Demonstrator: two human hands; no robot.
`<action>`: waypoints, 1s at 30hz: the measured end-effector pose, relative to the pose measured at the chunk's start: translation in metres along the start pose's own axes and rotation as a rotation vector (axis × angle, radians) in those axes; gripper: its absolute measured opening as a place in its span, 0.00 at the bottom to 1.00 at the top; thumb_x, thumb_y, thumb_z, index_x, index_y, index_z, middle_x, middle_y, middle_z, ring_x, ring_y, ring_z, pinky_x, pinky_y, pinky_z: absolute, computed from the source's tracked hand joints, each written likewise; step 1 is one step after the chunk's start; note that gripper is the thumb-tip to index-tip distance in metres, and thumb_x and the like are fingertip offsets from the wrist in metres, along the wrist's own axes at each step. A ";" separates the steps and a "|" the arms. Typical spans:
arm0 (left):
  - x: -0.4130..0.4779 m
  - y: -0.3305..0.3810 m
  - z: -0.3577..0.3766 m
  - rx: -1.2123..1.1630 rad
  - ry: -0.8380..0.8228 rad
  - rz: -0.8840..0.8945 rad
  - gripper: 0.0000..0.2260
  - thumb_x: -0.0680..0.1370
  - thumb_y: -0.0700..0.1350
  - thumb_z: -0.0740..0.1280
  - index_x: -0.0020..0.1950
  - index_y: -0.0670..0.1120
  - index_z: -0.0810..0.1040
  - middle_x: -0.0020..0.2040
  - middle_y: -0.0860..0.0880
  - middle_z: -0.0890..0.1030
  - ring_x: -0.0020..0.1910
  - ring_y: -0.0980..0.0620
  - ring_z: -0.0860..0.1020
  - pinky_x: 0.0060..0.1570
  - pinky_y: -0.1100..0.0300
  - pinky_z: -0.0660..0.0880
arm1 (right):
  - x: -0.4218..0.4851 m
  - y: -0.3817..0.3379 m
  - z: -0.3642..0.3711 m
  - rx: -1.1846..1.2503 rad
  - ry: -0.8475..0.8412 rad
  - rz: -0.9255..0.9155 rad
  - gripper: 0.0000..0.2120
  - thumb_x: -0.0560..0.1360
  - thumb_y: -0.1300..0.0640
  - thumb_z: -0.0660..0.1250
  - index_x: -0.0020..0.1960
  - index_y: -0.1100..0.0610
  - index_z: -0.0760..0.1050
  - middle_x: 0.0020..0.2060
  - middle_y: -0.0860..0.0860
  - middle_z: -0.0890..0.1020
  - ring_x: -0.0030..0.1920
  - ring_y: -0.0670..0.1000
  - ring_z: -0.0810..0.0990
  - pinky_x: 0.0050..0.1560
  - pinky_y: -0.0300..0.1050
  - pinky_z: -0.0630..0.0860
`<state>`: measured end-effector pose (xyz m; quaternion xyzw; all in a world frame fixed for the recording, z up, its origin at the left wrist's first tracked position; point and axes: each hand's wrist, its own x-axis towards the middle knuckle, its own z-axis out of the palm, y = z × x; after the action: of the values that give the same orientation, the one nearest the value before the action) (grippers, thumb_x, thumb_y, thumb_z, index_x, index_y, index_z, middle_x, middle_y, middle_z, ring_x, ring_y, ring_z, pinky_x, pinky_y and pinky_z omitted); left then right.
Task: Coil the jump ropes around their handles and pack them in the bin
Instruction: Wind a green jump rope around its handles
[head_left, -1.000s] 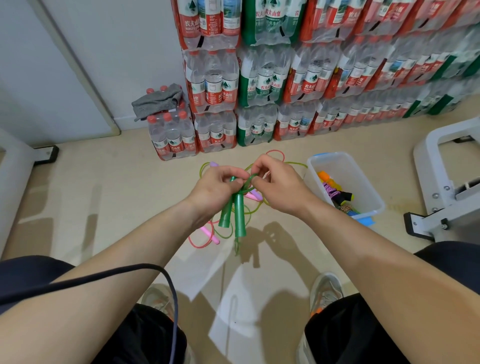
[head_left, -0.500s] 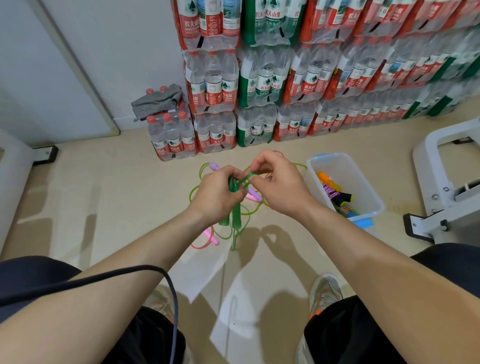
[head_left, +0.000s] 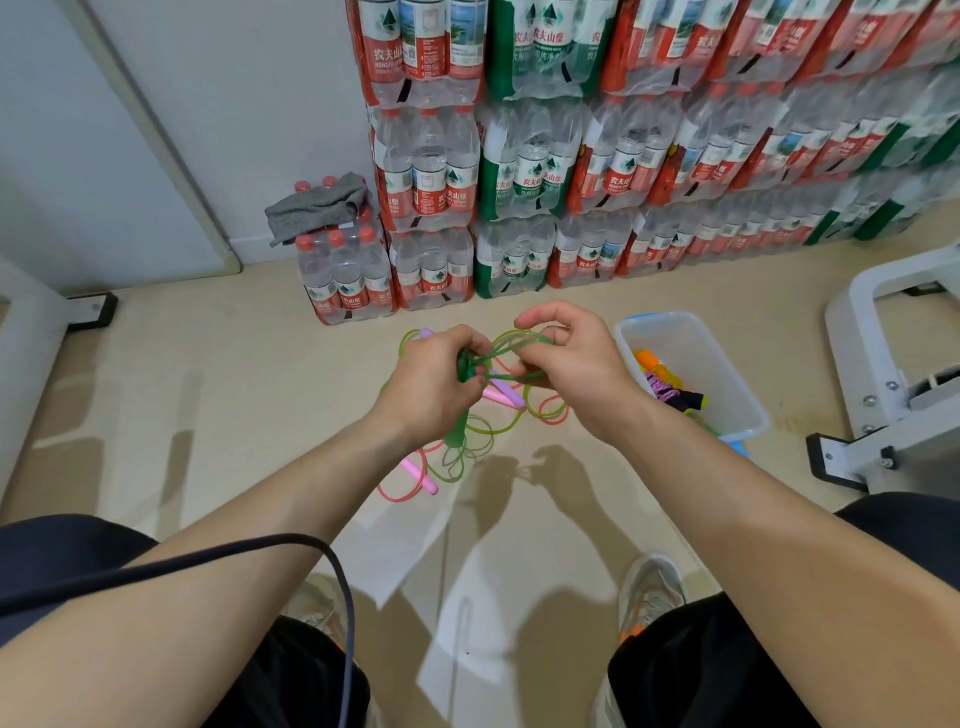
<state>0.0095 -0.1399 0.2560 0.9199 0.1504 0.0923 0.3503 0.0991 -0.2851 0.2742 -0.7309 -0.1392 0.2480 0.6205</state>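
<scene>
Coiling step, green rope. The left hand (head_left: 431, 384) is clenched on the green handles (head_left: 464, 368), just left of the bin (head_left: 727, 374); the right hand (head_left: 574, 364) pinches a cord (head_left: 511, 347) loop beside them. The next move calls for laying that loop around the handles. Loose cord hangs below the left fist, apparently to the floor. Pink ropes (head_left: 415, 475) lie uncoiled left of the bin.

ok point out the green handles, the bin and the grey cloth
green handles (head_left: 466, 367): head view, top ends showing from the left hand's grip
bin (head_left: 748, 402): head view, right wall
grey cloth (head_left: 317, 207): head view, middle of the cloth
</scene>
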 end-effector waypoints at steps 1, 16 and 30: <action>0.000 0.000 0.001 0.002 -0.015 0.008 0.09 0.76 0.39 0.72 0.55 0.47 0.81 0.40 0.58 0.78 0.39 0.67 0.74 0.38 0.77 0.65 | 0.001 0.000 -0.001 -0.020 0.001 0.014 0.11 0.74 0.71 0.67 0.51 0.57 0.77 0.31 0.52 0.74 0.26 0.44 0.77 0.34 0.42 0.76; 0.010 -0.011 -0.011 0.165 -0.047 -0.019 0.09 0.77 0.37 0.67 0.54 0.48 0.82 0.45 0.50 0.82 0.44 0.50 0.78 0.42 0.60 0.71 | 0.010 -0.005 -0.024 -0.720 0.019 -0.024 0.17 0.72 0.50 0.74 0.38 0.64 0.77 0.28 0.52 0.75 0.29 0.48 0.75 0.34 0.43 0.69; 0.019 -0.028 -0.036 -0.028 0.051 -0.177 0.08 0.76 0.41 0.74 0.53 0.49 0.82 0.52 0.52 0.80 0.52 0.51 0.78 0.54 0.59 0.74 | 0.021 0.005 -0.037 -0.578 0.195 -0.123 0.11 0.74 0.64 0.68 0.44 0.48 0.82 0.35 0.44 0.78 0.36 0.45 0.75 0.38 0.37 0.71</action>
<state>0.0113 -0.0910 0.2650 0.8953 0.2384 0.0864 0.3662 0.1362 -0.3065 0.2693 -0.8876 -0.1878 0.0887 0.4112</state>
